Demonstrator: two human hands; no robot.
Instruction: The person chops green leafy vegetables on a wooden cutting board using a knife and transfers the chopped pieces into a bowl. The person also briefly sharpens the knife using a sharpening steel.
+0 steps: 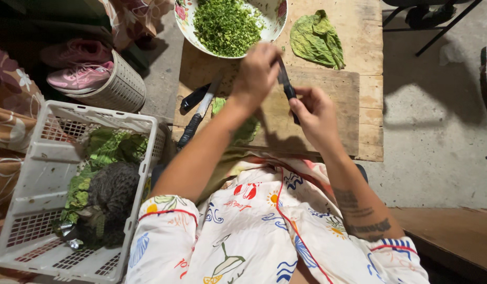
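1 head camera looks steeply down, close above the wooden board [327, 113].

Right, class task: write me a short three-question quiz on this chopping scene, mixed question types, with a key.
1. True or false: the bowl holds chopped greens.
2. Which hand grips the handle of the knife? A left hand B right hand
3. Fill in: a whole leaf lies on the wooden ____, right of the bowl.

Key: 1 true; 2 B; 3 table.
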